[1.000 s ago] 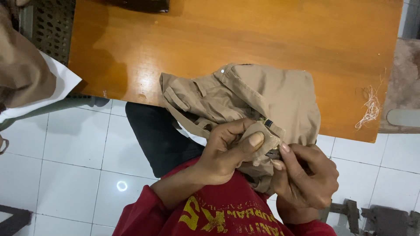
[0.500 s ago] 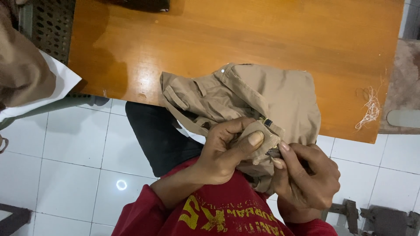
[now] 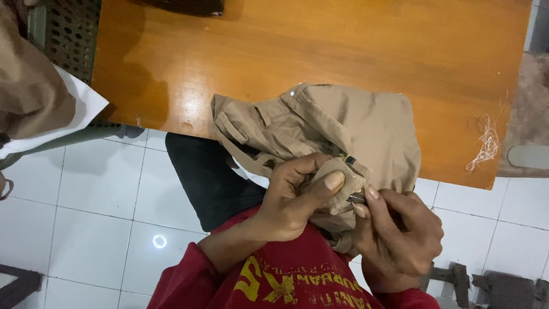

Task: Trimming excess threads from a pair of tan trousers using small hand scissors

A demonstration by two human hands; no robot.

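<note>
Since a second ago, barely any change: my left hand stays clamped on the tan cotton garment at the orange wooden table's near edge; right hand still pinches a small dark tool.

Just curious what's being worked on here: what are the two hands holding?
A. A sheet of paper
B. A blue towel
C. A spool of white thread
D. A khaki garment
D: both the left hand and the right hand pinch a fold of the khaki garment, which lies partly on the wooden table.
</note>
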